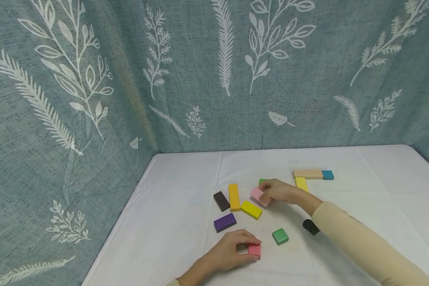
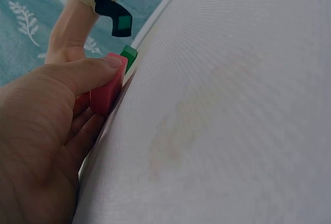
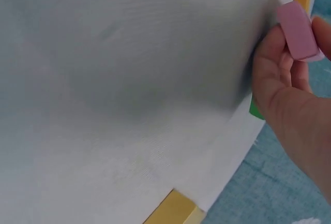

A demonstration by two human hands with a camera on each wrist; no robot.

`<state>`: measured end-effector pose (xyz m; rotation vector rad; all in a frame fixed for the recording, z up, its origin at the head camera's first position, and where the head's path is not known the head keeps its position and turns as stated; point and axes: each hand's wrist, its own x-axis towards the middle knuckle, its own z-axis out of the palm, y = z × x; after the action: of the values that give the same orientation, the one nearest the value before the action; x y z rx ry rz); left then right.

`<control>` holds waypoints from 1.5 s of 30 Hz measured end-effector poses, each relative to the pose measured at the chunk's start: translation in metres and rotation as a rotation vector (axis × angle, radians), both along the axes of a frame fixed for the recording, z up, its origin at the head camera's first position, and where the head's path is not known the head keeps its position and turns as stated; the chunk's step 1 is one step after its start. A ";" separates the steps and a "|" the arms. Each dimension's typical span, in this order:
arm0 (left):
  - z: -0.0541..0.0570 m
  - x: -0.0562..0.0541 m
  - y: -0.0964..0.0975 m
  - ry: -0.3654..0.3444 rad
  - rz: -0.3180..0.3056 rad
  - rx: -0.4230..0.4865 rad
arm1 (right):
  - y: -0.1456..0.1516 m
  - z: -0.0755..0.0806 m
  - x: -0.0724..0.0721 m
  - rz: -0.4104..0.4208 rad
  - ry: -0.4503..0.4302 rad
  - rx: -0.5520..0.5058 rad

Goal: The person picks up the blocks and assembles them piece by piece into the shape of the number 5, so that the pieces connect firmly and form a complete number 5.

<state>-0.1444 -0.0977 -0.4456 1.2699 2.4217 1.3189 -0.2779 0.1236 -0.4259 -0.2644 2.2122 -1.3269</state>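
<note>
Teal leaf-print curtain [image 1: 186, 79] is hanging beyond the white-covered worktop [image 1: 175, 182]. Left hand [image 1: 230, 251] is pinching a red block [image 1: 254, 250] toward the near edge, thumb and fingers on opposite sides; right hand [image 1: 280, 191] is pinching a pink block [image 1: 258, 194] closer to the far edge. Judgement: both blocks are likely handling as light, stiff, sturdy, slightly slippery; opposing side faces are offering the best hold.

1. Soft, even light brightens my white cloth-covered table [image 1: 157, 222]; a faint shadow edges my cream fabric sleeve [image 1: 364, 238], lower right.
2. Both wrist views look dimmer, greyer.
3. Blurry shadow spreads left of my bare right hand [image 3: 297, 110], upper centre.
</note>
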 end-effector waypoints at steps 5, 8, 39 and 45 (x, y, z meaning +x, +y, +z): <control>-0.024 -0.009 -0.002 0.019 -0.002 -0.007 | 0.006 0.001 0.001 -0.033 -0.023 -0.044; -0.029 -0.011 -0.003 0.014 -0.006 -0.009 | 0.011 0.002 0.002 -0.048 -0.031 -0.083; 0.011 0.003 0.002 -0.010 -0.012 0.007 | 0.080 0.008 0.031 -0.234 -0.057 -0.282; 0.012 0.003 0.002 -0.028 -0.007 0.000 | 0.092 0.004 0.037 -0.282 -0.098 -0.362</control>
<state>-0.1412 -0.0955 -0.4336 1.2499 2.3961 1.3256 -0.2412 0.2157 -0.4218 -0.0146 1.9693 -1.8539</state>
